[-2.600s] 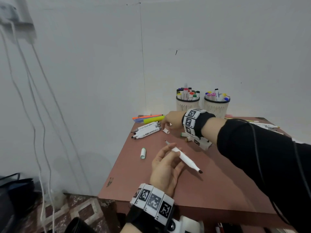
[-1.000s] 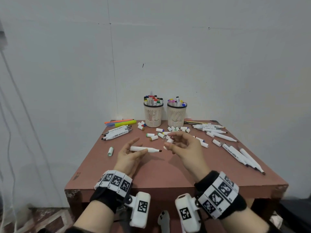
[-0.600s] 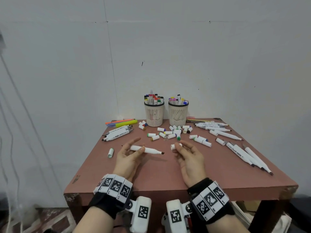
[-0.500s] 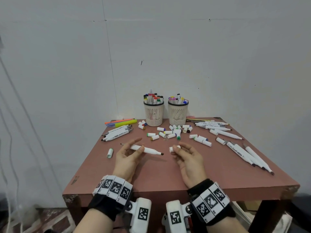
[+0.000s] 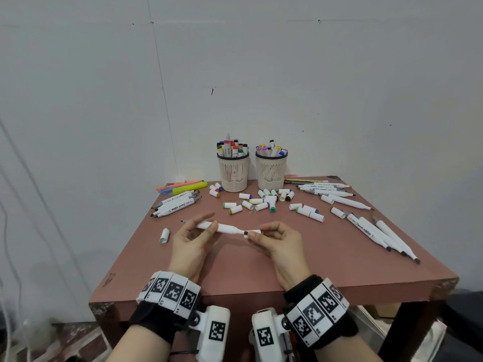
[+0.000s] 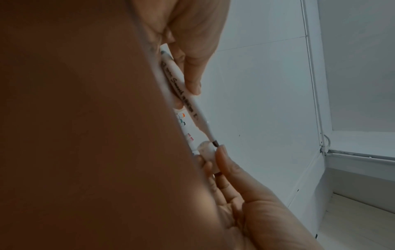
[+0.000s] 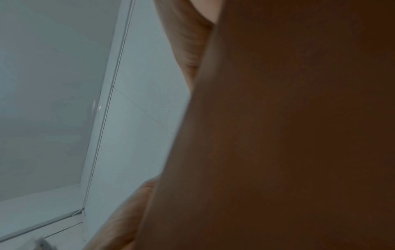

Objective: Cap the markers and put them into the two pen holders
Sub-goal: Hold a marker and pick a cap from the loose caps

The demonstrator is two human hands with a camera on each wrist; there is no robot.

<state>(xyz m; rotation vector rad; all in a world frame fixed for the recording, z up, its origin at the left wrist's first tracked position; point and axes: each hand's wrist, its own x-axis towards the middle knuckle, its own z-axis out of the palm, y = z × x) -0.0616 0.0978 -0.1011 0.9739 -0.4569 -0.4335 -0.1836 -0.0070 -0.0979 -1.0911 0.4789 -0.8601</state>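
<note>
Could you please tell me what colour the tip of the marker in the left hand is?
The marker tip is dark, near black, seen best in the head view.

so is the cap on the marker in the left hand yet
Not yet. The marker's dark tip sits bare at the mouth of the cap, which the right hand pinches.

Looking like a plain room set up for recording rather than a lived-in home: a small reddish-brown table standing against a bare, scuffed white wall, white cables hanging down at the left, patterned floor tiles showing below. Lying scattered, markers and loose caps, hinting at a craft or desk corner. Nothing more telling showing.
</note>
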